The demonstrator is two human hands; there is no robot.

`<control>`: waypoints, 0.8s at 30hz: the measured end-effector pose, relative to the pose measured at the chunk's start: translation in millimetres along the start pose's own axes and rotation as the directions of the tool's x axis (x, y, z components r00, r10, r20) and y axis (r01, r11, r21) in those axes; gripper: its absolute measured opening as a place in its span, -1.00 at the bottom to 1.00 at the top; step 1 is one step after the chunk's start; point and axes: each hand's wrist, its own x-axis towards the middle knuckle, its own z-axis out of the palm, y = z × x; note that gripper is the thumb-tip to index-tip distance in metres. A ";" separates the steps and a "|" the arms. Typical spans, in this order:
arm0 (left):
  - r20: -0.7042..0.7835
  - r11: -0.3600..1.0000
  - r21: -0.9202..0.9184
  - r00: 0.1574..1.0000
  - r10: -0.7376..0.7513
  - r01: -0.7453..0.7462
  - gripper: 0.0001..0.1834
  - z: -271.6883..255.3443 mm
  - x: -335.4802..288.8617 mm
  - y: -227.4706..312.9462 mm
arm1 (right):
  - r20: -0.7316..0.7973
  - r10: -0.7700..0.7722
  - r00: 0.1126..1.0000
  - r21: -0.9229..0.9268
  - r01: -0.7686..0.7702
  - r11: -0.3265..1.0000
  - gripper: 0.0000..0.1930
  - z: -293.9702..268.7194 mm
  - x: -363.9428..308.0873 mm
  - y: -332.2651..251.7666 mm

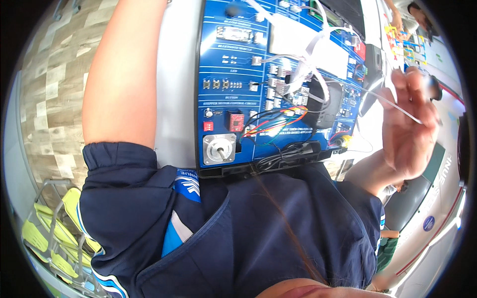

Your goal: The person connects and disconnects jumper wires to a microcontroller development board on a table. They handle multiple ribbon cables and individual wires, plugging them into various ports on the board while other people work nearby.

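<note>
A blue electronics training board (233,104) in a black case lies before me, full of small modules and wires. My left forearm reaches past its left side, and the hand is beyond the upper edge of the picture. Off the board's right side my raised right hand (410,129) is partly blurred, with fingers bent. A thin white wire (392,103) runs from the board to its fingers and appears held there. White cables (312,62) loop over a white breadboard (308,44). Nearer me are coloured jumper wires (278,121) and a stepper motor (220,150).
A coiled black cable (278,158) rests along the case's near edge. Yellow-green chairs (59,228) stand on the wood-patterned floor at lower left. At the far right another person's arm (395,17) is near a yellow and blue frame (405,44).
</note>
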 end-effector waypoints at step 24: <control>-0.004 0.851 0.344 0.905 0.425 -0.397 -0.90 44.6 -31.3 -52.3 | 0.091 -0.264 0.960 -0.942 0.169 0.290 -0.65 62.5 21.5 -6.7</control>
